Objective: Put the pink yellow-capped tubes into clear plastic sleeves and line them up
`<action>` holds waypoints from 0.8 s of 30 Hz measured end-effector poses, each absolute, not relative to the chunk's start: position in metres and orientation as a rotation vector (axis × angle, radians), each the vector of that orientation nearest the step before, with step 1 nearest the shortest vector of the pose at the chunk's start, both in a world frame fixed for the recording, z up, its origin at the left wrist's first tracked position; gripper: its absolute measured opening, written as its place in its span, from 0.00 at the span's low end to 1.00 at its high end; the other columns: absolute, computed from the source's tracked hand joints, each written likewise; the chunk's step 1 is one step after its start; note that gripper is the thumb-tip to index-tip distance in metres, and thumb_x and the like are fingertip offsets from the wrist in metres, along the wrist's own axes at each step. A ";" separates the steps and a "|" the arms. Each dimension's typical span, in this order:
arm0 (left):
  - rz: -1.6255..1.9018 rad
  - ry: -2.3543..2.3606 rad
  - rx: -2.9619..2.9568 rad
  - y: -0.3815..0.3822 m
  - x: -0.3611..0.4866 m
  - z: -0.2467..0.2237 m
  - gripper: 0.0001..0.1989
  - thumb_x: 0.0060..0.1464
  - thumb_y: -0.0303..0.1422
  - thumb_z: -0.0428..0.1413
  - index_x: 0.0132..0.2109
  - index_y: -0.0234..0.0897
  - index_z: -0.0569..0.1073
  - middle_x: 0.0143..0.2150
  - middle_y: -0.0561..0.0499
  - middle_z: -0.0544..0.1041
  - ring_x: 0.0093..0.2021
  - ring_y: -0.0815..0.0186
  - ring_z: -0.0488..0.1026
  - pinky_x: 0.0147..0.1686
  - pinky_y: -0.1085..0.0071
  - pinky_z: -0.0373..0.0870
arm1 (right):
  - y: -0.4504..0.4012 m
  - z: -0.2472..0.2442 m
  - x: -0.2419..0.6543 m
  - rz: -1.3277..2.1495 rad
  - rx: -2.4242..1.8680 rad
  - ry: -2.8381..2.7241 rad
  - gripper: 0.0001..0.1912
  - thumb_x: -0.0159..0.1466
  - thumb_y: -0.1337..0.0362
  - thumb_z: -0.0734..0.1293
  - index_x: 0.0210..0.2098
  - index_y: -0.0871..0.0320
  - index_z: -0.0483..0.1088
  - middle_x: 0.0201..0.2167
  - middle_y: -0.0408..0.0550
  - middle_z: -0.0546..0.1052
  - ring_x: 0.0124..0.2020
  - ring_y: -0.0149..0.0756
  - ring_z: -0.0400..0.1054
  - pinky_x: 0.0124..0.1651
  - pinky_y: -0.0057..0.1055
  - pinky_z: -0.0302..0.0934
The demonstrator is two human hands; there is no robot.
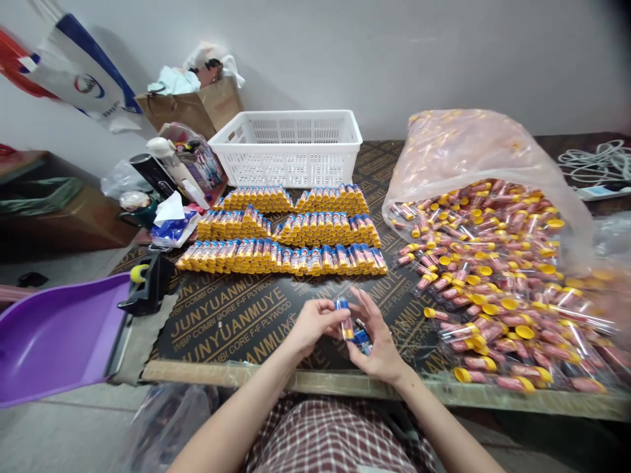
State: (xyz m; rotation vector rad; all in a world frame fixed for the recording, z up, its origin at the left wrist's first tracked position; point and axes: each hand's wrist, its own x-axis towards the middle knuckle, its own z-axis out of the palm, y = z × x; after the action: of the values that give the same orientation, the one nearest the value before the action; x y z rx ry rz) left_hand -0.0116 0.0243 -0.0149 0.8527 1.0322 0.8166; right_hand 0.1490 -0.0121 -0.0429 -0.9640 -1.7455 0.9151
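Single-tube handling looks in hand: left hand pinches the tube near its blue end over the black tabletop, before the stacked rows, right hand spread, curved beside it, contact unclear, so the next move likely calls for a steady pinch.

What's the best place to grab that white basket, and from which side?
Probably hold the basket by its rim at both short ends, from above: the edge looks exposed there, while rows of tubes crowd its front and the wall stands behind.
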 end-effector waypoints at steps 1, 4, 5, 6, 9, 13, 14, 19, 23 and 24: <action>0.846 1.111 0.938 0.038 -0.019 -0.012 0.19 0.37 0.45 0.64 0.29 0.32 0.71 0.24 0.48 0.76 0.23 0.67 0.72 0.25 0.72 0.67 | -0.010 -0.042 0.150 0.894 -0.979 -1.753 0.46 0.51 0.73 0.62 0.65 0.52 0.38 0.65 0.53 0.46 0.60 0.45 0.56 0.60 0.45 0.55; 0.986 1.514 1.257 0.090 -0.046 -0.006 0.20 0.39 0.45 0.62 0.33 0.33 0.71 0.23 0.49 0.75 0.22 0.66 0.71 0.24 0.71 0.65 | -0.005 -0.040 0.159 0.835 -1.046 -1.760 0.46 0.53 0.72 0.63 0.65 0.51 0.37 0.65 0.52 0.45 0.61 0.45 0.53 0.62 0.48 0.51; 0.980 1.671 1.389 0.107 -0.054 -0.005 0.20 0.39 0.45 0.62 0.35 0.34 0.71 0.23 0.50 0.75 0.24 0.65 0.72 0.26 0.71 0.65 | -0.004 -0.040 0.162 0.820 -1.066 -1.757 0.45 0.54 0.71 0.63 0.65 0.51 0.38 0.65 0.52 0.47 0.61 0.45 0.54 0.61 0.48 0.51; 0.916 1.814 1.527 0.123 -0.061 -0.004 0.21 0.39 0.46 0.62 0.35 0.34 0.72 0.24 0.49 0.75 0.27 0.63 0.73 0.29 0.71 0.66 | -0.003 -0.040 0.165 0.802 -1.089 -1.756 0.43 0.54 0.71 0.63 0.64 0.51 0.40 0.64 0.52 0.49 0.60 0.45 0.54 0.61 0.48 0.51; 0.629 2.059 1.827 0.154 -0.072 -0.003 0.20 0.42 0.49 0.59 0.35 0.35 0.73 0.32 0.44 0.78 0.37 0.58 0.74 0.35 0.69 0.65 | -0.002 -0.039 0.174 0.708 -1.169 -1.814 0.37 0.55 0.70 0.64 0.62 0.51 0.48 0.64 0.52 0.51 0.61 0.46 0.52 0.61 0.50 0.50; 0.290 2.174 2.006 0.158 -0.069 0.003 0.24 0.49 0.51 0.52 0.37 0.33 0.74 0.36 0.37 0.77 0.40 0.51 0.73 0.35 0.66 0.64 | 0.015 -0.038 0.196 0.490 -1.299 -1.889 0.27 0.58 0.67 0.63 0.57 0.52 0.58 0.61 0.52 0.55 0.61 0.44 0.54 0.61 0.46 0.51; 0.276 2.207 2.036 0.153 -0.067 0.006 0.25 0.50 0.52 0.50 0.38 0.33 0.74 0.36 0.36 0.77 0.40 0.50 0.73 0.35 0.66 0.64 | 0.024 -0.040 0.206 0.398 -1.356 -1.893 0.25 0.59 0.67 0.62 0.56 0.52 0.60 0.60 0.52 0.57 0.59 0.43 0.55 0.60 0.45 0.53; 0.496 2.102 2.095 0.104 -0.057 0.003 0.18 0.57 0.44 0.46 0.35 0.38 0.74 0.33 0.44 0.77 0.35 0.58 0.73 0.33 0.69 0.61 | 0.090 -0.056 0.269 0.048 -1.667 -1.932 0.17 0.58 0.67 0.62 0.47 0.55 0.68 0.50 0.55 0.66 0.52 0.47 0.59 0.54 0.49 0.55; 0.264 1.921 1.855 0.057 -0.048 -0.033 0.15 0.47 0.47 0.56 0.28 0.40 0.72 0.29 0.49 0.76 0.31 0.61 0.72 0.28 0.72 0.57 | 0.133 -0.070 0.294 0.079 -1.723 -1.997 0.14 0.53 0.71 0.64 0.40 0.57 0.72 0.44 0.58 0.68 0.48 0.53 0.59 0.49 0.52 0.53; 0.263 1.935 1.817 0.048 -0.046 -0.043 0.16 0.44 0.48 0.58 0.29 0.40 0.72 0.30 0.49 0.76 0.32 0.61 0.72 0.27 0.72 0.57 | 0.139 -0.072 0.296 0.089 -1.729 -2.010 0.14 0.53 0.72 0.64 0.39 0.57 0.72 0.43 0.58 0.68 0.48 0.53 0.58 0.48 0.52 0.52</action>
State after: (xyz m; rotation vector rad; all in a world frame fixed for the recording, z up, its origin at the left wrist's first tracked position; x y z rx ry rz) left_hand -0.0463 0.0480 -0.0430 1.8170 1.9350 0.2634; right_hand 0.2962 0.1392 -0.0724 -1.7290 -2.0099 0.0893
